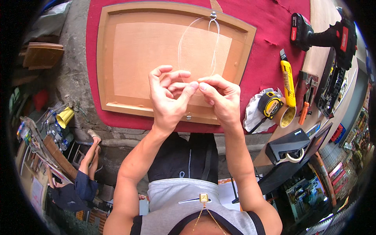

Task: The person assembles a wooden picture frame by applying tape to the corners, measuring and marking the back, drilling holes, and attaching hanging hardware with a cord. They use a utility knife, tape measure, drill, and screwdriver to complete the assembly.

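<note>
Both hands, left hand and right hand, pinch the ends of a thin clear nylon line together; it loops straight ahead to the metal hook atop the back-up wooden picture frame, equally near both.

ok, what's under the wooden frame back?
A red cloth lies under the wooden frame back, showing around its edges. What is beneath the frame's middle is covered.

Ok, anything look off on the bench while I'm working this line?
Mostly fine. The red cloth has small tears near its right edge, by the drill. The frame lies flat, back up; the clear line loops from its top hook to both hands, left hand and right hand, pinching it.
</note>
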`<state>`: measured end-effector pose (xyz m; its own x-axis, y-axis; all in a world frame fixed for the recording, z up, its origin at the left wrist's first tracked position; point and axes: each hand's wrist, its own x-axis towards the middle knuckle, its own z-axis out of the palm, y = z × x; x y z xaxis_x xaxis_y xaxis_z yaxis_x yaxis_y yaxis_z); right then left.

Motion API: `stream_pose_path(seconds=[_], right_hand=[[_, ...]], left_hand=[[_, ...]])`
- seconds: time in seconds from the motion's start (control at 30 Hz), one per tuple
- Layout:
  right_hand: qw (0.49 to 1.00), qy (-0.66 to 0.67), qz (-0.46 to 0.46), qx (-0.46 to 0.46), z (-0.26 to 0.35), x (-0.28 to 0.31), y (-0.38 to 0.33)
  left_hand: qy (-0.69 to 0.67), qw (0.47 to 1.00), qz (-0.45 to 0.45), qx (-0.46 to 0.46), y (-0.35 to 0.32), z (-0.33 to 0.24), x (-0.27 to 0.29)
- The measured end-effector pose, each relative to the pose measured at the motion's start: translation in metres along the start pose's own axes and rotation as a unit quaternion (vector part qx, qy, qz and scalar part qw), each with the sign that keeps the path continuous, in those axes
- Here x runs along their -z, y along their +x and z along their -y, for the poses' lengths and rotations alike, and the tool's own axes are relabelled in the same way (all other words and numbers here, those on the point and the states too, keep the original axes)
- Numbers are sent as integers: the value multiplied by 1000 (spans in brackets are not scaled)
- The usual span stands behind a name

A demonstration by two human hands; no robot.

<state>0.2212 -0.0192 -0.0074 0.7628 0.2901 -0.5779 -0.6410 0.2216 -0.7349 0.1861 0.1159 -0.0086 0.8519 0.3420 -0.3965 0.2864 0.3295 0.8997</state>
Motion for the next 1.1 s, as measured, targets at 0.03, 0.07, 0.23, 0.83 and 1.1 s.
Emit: stream_pose_path(seconds=[0.03, 0.07, 0.23, 0.83, 1.1], right_hand=[[1000, -2, 0, 8, 1, -2, 1], [1000, -4, 1, 16, 1, -3, 1], [998, -41, 1, 42, -1, -1, 3], [962, 179, 38, 200, -25, 6, 2], [869, -264, -21, 418, -33, -5, 5]], left_hand=[[-62, 997, -35, 27, -1, -2, -3], [-55, 996, -13, 62, 1, -5, -3], [16, 972, 126, 196, 13, -17, 6], [71, 974, 182, 119, -16, -4, 18], [-28, 978, 168, 124, -36, -11, 31]])
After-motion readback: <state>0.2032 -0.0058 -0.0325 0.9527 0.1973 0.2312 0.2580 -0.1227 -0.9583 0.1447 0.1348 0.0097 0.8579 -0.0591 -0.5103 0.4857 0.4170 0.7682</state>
